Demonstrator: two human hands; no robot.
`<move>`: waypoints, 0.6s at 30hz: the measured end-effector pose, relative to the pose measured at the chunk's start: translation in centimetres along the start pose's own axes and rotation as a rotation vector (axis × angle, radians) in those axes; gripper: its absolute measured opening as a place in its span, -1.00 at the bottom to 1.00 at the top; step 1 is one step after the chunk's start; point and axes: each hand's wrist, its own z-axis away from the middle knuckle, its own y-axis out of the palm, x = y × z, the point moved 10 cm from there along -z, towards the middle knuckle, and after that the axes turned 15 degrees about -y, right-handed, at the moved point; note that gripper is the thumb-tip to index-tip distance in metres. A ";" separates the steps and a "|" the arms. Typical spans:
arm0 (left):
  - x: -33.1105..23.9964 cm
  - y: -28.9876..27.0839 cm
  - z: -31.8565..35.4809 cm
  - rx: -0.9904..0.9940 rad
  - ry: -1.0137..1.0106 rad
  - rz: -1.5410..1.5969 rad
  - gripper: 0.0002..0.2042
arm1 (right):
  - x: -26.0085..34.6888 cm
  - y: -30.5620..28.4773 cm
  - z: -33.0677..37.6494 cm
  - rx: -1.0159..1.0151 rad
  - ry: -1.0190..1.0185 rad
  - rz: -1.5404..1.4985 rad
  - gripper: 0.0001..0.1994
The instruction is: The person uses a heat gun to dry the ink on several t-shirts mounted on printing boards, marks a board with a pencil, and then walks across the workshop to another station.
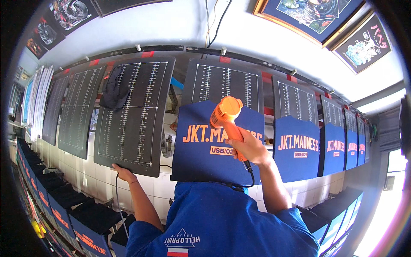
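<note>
Your right hand [250, 150] is wrapped around the grip of an orange plastic heat gun [227, 115], aimed at the navy blue printed shirt [205, 158] stretched on the middle black platen. Left of that shirt, your left hand [122, 172] grips the lower edge of the bare black gridded platen [132, 115].

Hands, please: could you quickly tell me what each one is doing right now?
Left hand: fingers curled on the lower edge of the black printing board.
Right hand: closed around the orange heat gun.
</note>
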 end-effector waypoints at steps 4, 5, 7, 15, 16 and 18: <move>0.2 -0.1 -0.1 -0.016 -0.011 0.027 -0.18 | 0.1 0.5 0.7 0.070 0.029 0.016 -0.56; 0.1 0.0 0.3 -0.020 -0.019 0.007 -0.18 | -0.1 0.6 1.2 0.075 0.041 0.004 -0.55; 0.0 0.2 1.1 -0.028 -0.037 -0.030 -0.18 | -0.7 0.7 2.1 0.091 0.058 -0.017 -0.54; 0.6 -1.7 -0.8 0.011 -0.114 -0.144 -0.28 | -1.2 1.5 2.8 0.207 0.080 -0.017 -0.51; 0.7 -1.8 -0.3 0.021 -0.118 -0.143 -0.30 | -1.4 1.5 2.8 0.210 0.066 -0.024 -0.50; 0.8 -2.6 0.7 0.038 -0.117 -0.141 -0.33 | -1.6 1.6 2.8 0.220 0.035 -0.042 -0.50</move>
